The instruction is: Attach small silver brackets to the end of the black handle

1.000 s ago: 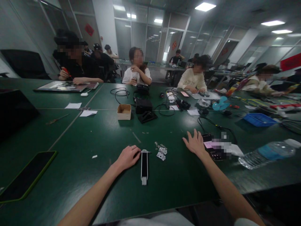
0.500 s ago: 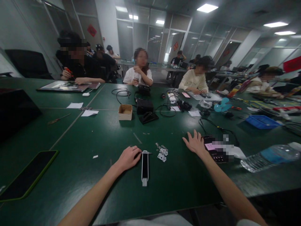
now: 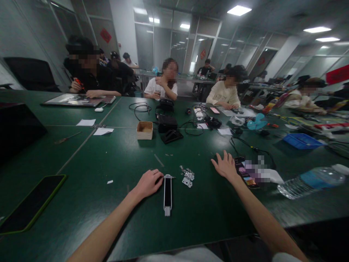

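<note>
On the green table (image 3: 122, 218) my left hand (image 3: 149, 183) rests with its fingers bent, their tips touching the upper left end of a narrow white-framed device with a black face (image 3: 167, 193). Whether those fingertips hold anything is hard to make out. Just right of the device lie small metal plates (image 3: 188, 179) and several small metal rings or nuts (image 3: 187, 170). My right hand (image 3: 225, 165) lies flat with its fingers spread, beside a lit phone (image 3: 247, 173), and holds nothing.
A clear water bottle (image 3: 311, 182) lies at the right, near a blue tray (image 3: 302, 141). Farther back are a small open box (image 3: 144, 130), a black case (image 3: 167, 123) and cables. A green-edged phone (image 3: 32, 202) lies at the left. People sit across the table.
The picture on the lit phone has changed. The person across the table has tilted their head to the right. Both my hands stay in place.
</note>
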A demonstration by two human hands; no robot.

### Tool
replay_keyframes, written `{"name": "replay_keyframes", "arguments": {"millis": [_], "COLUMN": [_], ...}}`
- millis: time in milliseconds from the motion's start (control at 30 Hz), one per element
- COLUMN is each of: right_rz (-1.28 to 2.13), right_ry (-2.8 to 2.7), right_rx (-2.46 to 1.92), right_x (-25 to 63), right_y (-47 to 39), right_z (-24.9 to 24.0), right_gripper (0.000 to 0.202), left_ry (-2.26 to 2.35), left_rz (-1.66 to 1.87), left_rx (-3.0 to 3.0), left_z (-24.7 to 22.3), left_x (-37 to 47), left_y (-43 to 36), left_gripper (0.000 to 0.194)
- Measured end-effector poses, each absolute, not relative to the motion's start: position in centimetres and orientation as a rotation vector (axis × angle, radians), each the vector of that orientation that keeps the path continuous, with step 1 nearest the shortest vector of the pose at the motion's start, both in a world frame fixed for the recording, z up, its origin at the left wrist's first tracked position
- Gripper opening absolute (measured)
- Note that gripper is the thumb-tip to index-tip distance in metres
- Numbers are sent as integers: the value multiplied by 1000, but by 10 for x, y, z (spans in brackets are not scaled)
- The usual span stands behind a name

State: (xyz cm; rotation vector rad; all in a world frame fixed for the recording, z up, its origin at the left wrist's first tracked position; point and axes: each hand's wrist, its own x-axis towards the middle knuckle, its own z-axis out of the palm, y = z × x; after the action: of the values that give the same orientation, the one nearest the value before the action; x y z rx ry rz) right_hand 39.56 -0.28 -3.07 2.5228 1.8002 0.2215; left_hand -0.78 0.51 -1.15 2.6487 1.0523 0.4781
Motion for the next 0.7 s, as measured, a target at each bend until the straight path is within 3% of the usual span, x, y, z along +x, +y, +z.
{"name": "replay_keyframes", "arguments": {"millis": [700], "right_rz": [150], "right_ry": [1690], "right_rx": [2574], "right_x": [402], "right_y": [2], "right_z": [-28], "right_gripper": [71], "left_ry": [1040], "left_rz": [483], "left_rx": [2639], "left_z": [-9], "left_x": [-8], "left_y": [5], "left_gripper": [21]}}
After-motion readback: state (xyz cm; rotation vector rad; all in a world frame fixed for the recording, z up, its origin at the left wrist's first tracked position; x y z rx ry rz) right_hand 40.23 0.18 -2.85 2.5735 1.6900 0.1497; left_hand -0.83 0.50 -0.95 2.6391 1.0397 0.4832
